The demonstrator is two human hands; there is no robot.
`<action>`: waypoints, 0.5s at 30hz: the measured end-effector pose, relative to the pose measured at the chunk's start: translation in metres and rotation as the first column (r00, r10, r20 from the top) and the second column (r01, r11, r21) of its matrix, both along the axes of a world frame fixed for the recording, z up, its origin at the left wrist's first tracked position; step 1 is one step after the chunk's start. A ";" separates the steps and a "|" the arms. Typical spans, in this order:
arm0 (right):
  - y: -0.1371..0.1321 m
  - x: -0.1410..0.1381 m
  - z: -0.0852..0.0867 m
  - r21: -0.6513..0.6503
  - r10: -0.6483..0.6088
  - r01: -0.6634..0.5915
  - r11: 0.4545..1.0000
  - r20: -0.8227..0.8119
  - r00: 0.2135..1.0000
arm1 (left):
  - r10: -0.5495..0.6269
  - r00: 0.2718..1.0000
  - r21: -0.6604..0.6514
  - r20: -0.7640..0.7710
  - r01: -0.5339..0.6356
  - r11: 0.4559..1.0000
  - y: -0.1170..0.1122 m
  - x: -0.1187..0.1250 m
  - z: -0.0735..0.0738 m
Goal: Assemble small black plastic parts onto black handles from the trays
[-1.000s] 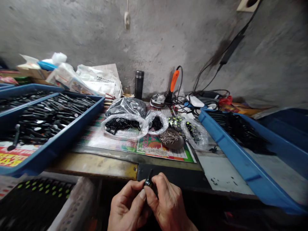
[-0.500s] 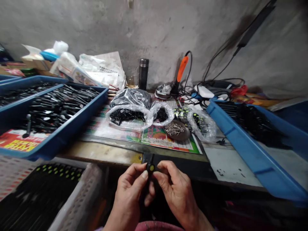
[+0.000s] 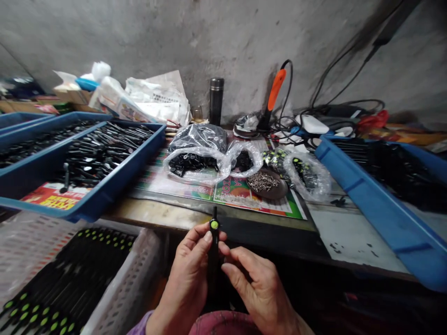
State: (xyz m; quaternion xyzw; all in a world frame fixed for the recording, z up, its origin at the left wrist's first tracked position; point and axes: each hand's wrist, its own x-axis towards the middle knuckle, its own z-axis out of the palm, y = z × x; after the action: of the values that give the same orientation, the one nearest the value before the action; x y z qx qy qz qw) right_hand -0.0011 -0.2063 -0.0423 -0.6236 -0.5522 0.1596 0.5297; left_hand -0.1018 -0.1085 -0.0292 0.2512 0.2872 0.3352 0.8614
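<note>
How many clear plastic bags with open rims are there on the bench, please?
3: the left bag and the middle bag sit side by side; the right bag is right of the round dish. Others may be hidden behind.

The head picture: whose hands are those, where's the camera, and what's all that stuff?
There's no robot here! A person wears one camera on their head, looking forward and down at their own bare hands. The left hand has a black piece with a yellow-green dot in its grip. The right hand is beside it, thumb and finger apart. On the table, a blue tray on the left holds many black parts. There are also plastic bags and a dish of shiny metal bits. Lower left is a white basket.
</note>
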 end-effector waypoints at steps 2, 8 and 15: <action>0.000 -0.003 -0.002 -0.072 0.059 -0.064 0.995 -0.070 0.996 | 0.008 1.000 -0.008 -0.003 -0.008 1.000 0.000 0.001 0.000; 0.004 -0.010 -0.005 -0.202 0.123 -0.198 0.959 -0.329 0.936 | 0.067 0.998 -0.043 -0.006 -0.067 0.997 -0.001 0.004 -0.002; 0.009 -0.009 -0.004 -0.262 0.083 -0.176 0.949 -0.330 0.940 | 0.082 0.997 -0.032 -0.007 -0.083 0.996 -0.001 0.007 -0.002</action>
State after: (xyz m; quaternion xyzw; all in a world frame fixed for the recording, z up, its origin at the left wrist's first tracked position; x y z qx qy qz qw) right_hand -0.0103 -0.1978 -0.0463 -0.6223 -0.4719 0.3703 0.5029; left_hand -0.0945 -0.1098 -0.0316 0.2260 0.3052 0.3651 0.8500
